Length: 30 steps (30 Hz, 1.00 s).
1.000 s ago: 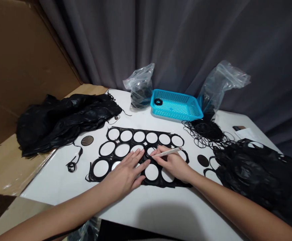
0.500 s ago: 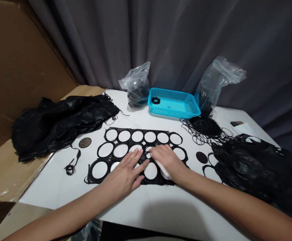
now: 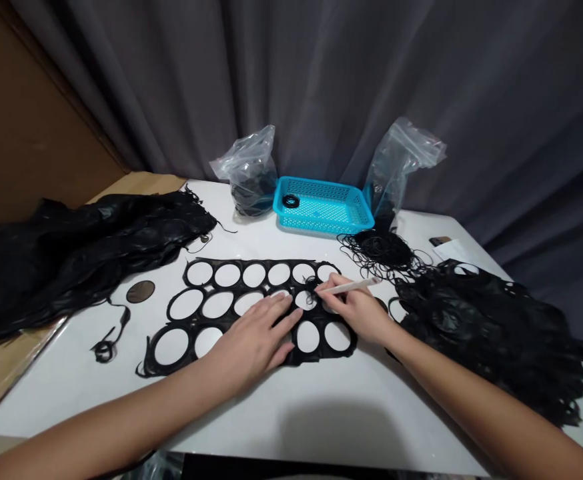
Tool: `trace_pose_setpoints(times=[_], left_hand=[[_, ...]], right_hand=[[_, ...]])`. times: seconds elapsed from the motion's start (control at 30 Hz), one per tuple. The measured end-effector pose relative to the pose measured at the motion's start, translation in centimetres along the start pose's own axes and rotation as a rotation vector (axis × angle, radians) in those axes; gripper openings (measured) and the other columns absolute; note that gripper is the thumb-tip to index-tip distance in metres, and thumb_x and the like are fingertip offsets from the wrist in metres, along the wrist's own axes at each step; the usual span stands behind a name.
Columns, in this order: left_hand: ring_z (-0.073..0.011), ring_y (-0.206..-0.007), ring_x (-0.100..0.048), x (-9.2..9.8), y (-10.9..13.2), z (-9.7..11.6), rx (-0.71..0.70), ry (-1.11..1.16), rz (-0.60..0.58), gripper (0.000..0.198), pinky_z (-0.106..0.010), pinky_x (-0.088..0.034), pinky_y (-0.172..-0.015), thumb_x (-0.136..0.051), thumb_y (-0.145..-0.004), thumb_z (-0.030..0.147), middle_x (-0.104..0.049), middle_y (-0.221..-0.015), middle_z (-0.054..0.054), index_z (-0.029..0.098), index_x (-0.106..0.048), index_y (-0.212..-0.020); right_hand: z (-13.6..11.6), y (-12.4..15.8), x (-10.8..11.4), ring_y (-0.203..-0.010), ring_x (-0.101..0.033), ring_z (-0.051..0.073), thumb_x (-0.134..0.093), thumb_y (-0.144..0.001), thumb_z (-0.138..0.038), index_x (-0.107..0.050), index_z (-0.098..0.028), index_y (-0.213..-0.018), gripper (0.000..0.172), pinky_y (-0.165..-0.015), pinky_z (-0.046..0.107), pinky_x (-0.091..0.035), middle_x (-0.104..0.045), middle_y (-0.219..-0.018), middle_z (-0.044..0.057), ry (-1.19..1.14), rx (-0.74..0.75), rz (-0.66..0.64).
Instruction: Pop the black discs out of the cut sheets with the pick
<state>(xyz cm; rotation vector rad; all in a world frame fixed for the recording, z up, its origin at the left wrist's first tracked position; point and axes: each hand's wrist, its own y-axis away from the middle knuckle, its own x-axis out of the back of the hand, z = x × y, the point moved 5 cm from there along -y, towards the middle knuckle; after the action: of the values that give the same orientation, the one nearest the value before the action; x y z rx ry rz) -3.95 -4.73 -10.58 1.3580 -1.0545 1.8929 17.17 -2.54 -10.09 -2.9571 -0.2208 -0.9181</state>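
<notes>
A black rubber-like sheet [image 3: 224, 291] with rows of round holes lies flat on the white table. My left hand [image 3: 254, 330] rests on its middle, fingers stretched out and pressing down, covering some of the holes. My right hand [image 3: 364, 310] is closed around a slim white pen-shaped tool [image 3: 354, 285], slanted up to the right, over the sheet's right side. At the fingertips of that hand hangs a small tangle of thin black strands [image 3: 311, 288]. The tool's tip is hidden there.
Behind stands a blue basket [image 3: 324, 223] holding black rings [image 3: 290, 201], between two clear plastic bags [image 3: 251, 180] [image 3: 396, 160]. Piles of black sheets lie left [image 3: 86, 247] and right [image 3: 491, 333]. Thin black rings [image 3: 384, 250] lie heaped near the basket; a dark disc [image 3: 140, 291] lies left.
My right hand has turned and shifted right relative to the sheet, bringing the white tool and black strands into sight. My left hand stays on the sheet. The view has shifted right.
</notes>
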Motion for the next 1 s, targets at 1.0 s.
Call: trace_pose_setpoints(times=[1.0], left_hand=[[-0.0329, -0.15, -0.022, -2.4, 0.3, 0.2, 0.0, 0.018, -0.071, 0.059, -0.051, -0.027, -0.119, -0.061, -0.093, 0.03, -0.028, -0.161, -0.012, 0.027, -0.041, -0.149]], right_hand=[[-0.6, 1.4, -2.6, -0.097, -0.059, 0.02, -0.052, -0.096, -0.027, -0.054, -0.021, -0.081, 0.017, -0.088, 0.036, -0.045, -0.065, -0.098, 0.004, -0.033, 0.066, -0.081]])
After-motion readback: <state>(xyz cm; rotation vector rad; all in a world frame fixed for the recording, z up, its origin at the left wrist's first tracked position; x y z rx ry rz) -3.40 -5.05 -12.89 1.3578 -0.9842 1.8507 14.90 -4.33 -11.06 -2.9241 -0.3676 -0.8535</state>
